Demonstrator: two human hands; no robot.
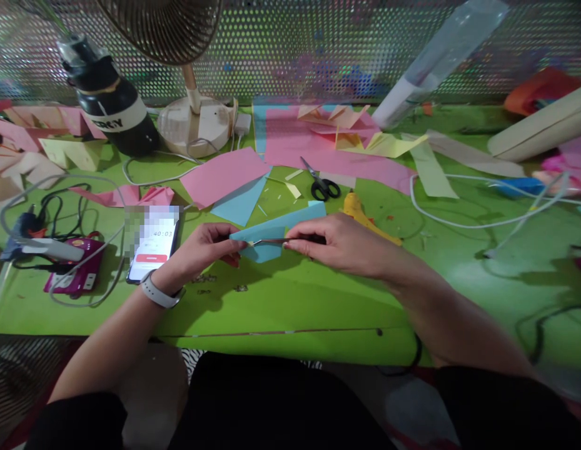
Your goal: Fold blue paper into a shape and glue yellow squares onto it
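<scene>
My left hand (210, 245) pinches the left end of a folded blue paper (266, 249) above the green table. Between the fingers of my right hand (332, 242) is a thin metal tool (276, 240), perhaps tweezers, pointing left. Its tip touches a small pale piece (250, 244) at the left end of the blue paper, beside my left fingertips. Another blue strip (299, 215) lies just behind my hands. Black scissors (322, 186) rest behind it, and a yellow glue gun (360, 215) is partly hidden behind my right hand.
A lit phone (155, 240) and a purple power strip (79, 269) with tangled cables are at the left. Pink paper (227, 175) lies behind my hands. A black bottle (116, 115) and a fan (196, 122) stand at the back. A white cable (459, 220) loops at the right.
</scene>
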